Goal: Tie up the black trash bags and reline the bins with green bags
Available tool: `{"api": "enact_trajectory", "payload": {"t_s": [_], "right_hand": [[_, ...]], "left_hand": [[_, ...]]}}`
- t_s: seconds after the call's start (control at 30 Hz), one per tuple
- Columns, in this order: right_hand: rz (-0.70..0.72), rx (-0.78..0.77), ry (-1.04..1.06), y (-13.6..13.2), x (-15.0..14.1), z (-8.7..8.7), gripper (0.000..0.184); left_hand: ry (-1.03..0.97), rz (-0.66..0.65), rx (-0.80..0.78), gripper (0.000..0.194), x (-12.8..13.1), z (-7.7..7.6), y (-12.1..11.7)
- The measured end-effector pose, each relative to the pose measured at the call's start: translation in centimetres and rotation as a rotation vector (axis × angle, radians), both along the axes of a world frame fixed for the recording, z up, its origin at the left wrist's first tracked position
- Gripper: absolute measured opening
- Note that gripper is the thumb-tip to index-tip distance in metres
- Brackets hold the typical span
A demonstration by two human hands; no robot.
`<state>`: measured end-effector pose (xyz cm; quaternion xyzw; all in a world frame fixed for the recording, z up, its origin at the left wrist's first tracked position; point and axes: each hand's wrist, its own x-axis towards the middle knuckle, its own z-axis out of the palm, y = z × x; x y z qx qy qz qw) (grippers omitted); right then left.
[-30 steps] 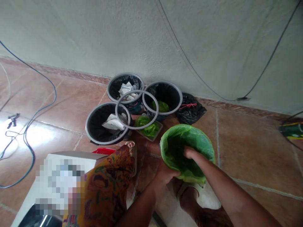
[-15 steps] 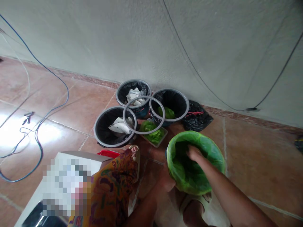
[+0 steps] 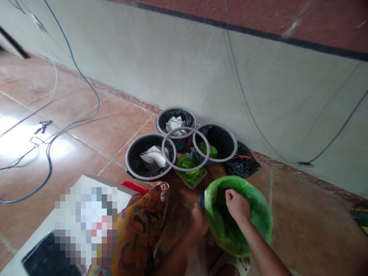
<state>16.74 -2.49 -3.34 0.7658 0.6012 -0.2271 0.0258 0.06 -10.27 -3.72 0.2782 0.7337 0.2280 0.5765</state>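
Note:
A bin lined with a bright green plastic bag stands tilted between my feet. My right hand is a closed fist over the bag's mouth, with nothing visible in it. Close against the bin's left side is my left hand, slightly blurred; its fingers look curled, and what they hold, if anything, is hidden. Just beyond lies a clear plastic tray with crumpled green bags. A loose grey ring rests across the tray and the neighbouring bins.
Three black-lined bins stand near the wall: one with white paper, one with paper scraps, one with a green bag. A black bag lies beside them. Left are a white box, a red object and cables.
My right hand has risen from inside the green bag to near its mouth, fist closed. My left hand has shifted from the rim down along the bin's side. The view has tilted up.

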Motion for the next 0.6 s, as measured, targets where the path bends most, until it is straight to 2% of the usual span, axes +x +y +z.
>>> {"api": "enact_trajectory", "payload": {"t_s": [0.07, 0.1, 0.17, 0.23, 0.33, 0.4, 0.47, 0.53, 0.6], "right_hand": [[-0.132, 0.2, 0.23, 2.0, -4.3, 1.7, 0.03], [-0.195, 0.219, 0.426, 3.2, -6.7, 2.3, 0.03], [-0.46, 0.136, 0.8, 5.6, -11.2, 2.7, 0.03], [-0.736, -0.006, 1.052, 7.8, -14.9, 2.8, 0.02], [-0.801, 0.015, 1.101, 9.5, -17.9, 3.2, 0.017], [-0.798, 0.084, 1.105, 9.1, -17.6, 4.2, 0.016], [-0.78, 0.156, 1.127, 7.1, -15.3, 5.7, 0.015], [-0.726, 0.229, 1.146, 3.7, -11.1, 7.3, 0.024], [-0.709, 0.273, 1.079, -0.7, -5.8, 8.2, 0.038]], "left_hand": [[0.018, 0.032, -0.016, 0.036, -0.3, 0.2, 0.6], [0.019, 0.048, -0.006, 0.036, -0.5, 0.2, 0.9], [0.023, 0.073, 0.018, 0.033, -0.6, 0.1, 1.1], [0.024, 0.1, 0.032, 0.03, -0.7, -0.1, 1.3], [0.031, 0.19, 0.061, 0.031, -0.8, -0.3, 1.6], [0.044, 0.28, 0.109, 0.028, -1.1, -0.3, 1.9], [0.051, 0.366, 0.157, 0.017, -1.7, -0.3, 2.1], [0.029, 0.455, 0.2, 0.01, -2.4, -0.3, 2.4], [-0.026, 0.534, 0.238, 0.025, -3.1, -0.2, 2.8]]}}
